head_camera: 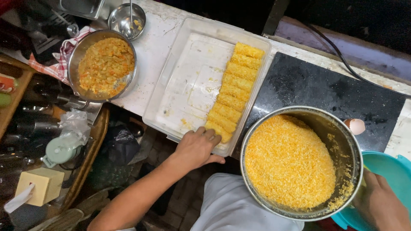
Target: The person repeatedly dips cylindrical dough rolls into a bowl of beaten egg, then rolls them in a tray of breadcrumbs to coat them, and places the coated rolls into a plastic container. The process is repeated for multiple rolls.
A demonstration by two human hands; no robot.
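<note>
Here, line by line, is how things stand and how the placing in hand is best done.

Left hand: the left hand (198,147) lies over the near rim of the clear tray (180,64), fingers curled down onto the nearest breaded roll; the grip looks light and half closed, touching the roll, not lifting it.

Rolls: the row of breaded rolls (233,92) runs along the tray's right wall, each one touching the next, the nearest roll (217,129) at the near end under the fingertips.

Right hand: the right hand (379,201) sits at the far side of the crumb bowl (342,132), against the teal basin (391,171); probably it steadies a rim, but I cannot tell whether it is closed on anything, as the bowl's edge hides the fingers.

Crumbs: the bowl is well filled with yellow crumbs (289,164), just beside the tray on the black board (329,90).

Filling: a steel bowl of orange-flecked filling (105,64) stands left of the tray.

Doing it well: in my judgement, press the roll snug to its neighbour with flat fingertips, seam down, and let go gently so the coating is not rubbed off.

Care: keep rolls parallel; the tray's left half is bare for another row.
</note>
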